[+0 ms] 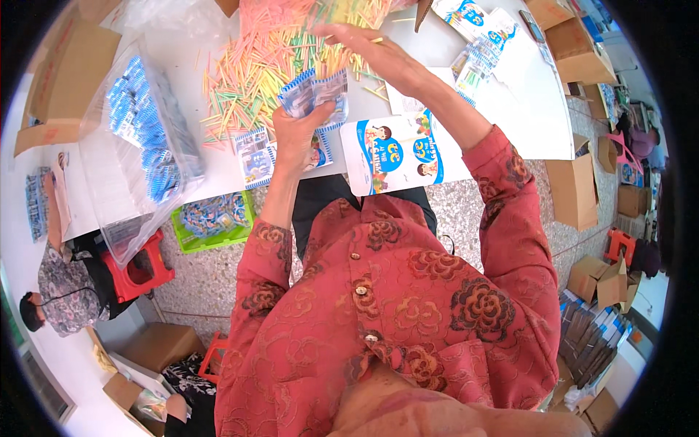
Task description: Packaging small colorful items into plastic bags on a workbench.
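Observation:
My left hand [298,124] is closed around small blue-and-white packets [320,95], held upright in front of a heap of thin pastel sticks [247,84]. Pale yellow sticks show at the packets' upper edge. Over the heap's right part reaches my right hand [378,58], its fingers pointing left. Its fingertips are blurred, so whether they pinch a stick is unclear. More small packets [255,156] lie on the table below my left hand. A printed white-and-blue bag [393,153] lies flat at the table's near edge.
A clear plastic bin [182,124] of blue packets stands at left. Below the table edge sits a green crate [211,244] of packets. Further bags [480,44] lie at the right back. Cardboard boxes [571,186] line the right side. Another person [69,291] sits at left.

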{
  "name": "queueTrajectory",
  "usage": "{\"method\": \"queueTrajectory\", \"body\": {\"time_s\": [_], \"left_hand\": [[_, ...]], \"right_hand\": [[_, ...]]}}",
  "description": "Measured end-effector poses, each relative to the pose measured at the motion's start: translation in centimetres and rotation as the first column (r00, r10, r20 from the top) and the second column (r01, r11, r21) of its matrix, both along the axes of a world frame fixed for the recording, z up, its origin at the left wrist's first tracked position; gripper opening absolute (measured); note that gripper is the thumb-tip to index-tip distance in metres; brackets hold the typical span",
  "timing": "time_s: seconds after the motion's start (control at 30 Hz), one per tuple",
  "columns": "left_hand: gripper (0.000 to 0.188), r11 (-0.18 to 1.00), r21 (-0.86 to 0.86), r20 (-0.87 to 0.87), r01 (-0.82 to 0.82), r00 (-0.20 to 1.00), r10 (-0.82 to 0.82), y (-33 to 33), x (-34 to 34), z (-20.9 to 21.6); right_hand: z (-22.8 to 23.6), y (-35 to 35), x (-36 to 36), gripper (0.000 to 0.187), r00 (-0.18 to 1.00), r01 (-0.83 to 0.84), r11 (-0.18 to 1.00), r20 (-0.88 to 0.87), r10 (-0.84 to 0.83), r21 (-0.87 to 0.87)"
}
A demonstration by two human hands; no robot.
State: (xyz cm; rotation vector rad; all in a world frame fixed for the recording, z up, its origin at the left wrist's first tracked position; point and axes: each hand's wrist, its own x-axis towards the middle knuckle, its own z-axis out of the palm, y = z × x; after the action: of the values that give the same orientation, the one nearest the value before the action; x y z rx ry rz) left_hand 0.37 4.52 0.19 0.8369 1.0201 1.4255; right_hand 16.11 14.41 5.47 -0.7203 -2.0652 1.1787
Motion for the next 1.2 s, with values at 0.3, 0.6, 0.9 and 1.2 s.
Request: {"method": "queueTrajectory", "body": {"time_s": [0.3, 0.6, 0.9, 1.2], "left_hand": [[0.031, 0.998, 0.045, 0.050, -0.040, 0.998, 0.037, -0.5, -1.1, -0.6], [0.034, 0.997, 0.065, 0.072, -0.029, 0.997, 0.025, -1.2, -1.0, -0.4], [0.035, 1.000, 0.025, 0.087, -0.007, 0.996, 0.005, -1.5, -0.7, -0.6], [0.028, 1.000, -0.003, 0.158, -0.011, 0.987, 0.012, -2.0, -1.4, -0.2]], "right_hand": [[-3.0, -1.0, 2.4, 0.045, 0.979, 0.082, 0.831, -0.111, -0.170, -0.551], [-8.0, -3.0, 2.5, 0.018, 0.814, 0.206, 0.905, 0.449, -0.369, 0.371], [-1.7, -4.0, 0.7, 0.018, 0.964, 0.027, 0.944, -0.241, -0.111, -0.329], [-0.8, -4.0, 2.3, 0.009, 0.917, 0.034, 0.941, -0.363, -0.162, -0.336]]}}
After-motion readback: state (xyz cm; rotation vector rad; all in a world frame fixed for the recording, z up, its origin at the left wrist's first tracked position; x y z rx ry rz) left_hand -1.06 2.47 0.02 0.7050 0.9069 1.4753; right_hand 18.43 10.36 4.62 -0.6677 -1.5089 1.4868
